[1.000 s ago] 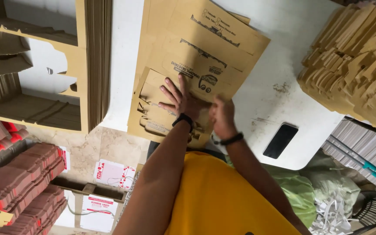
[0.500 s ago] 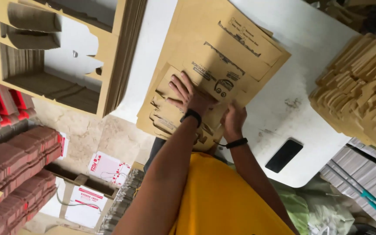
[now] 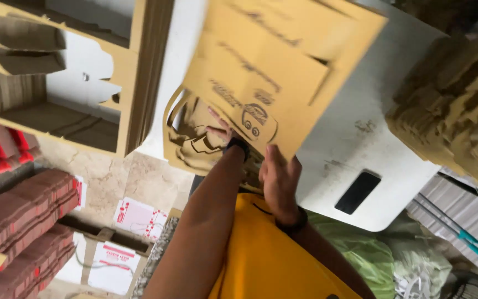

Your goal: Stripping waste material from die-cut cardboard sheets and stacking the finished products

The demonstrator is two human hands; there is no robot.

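Lifted since half a second ago: the printed tan die-cut cardboard sheet [image 3: 283,72] had risen off the white table [image 3: 360,138]. Right hand [image 3: 279,180] gripped its near edge; left hand [image 3: 219,128] lay beneath, grip unclear. Step looked like separating punched pieces; next called for firm pull. Black phone [image 3: 357,192] sat nearby.

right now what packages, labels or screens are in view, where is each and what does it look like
Printed cardboard sheet: lifted over the white table, tan with dark print, right hand at its lower edge.
Dark phone screen: flat on the table, black rectangle.
White cartons: on the floor lower left, white with red labels.
Red-brown flat stacks: far left, bundled.
Die-cut cardboard stack: upper left, tan with cut-outs.
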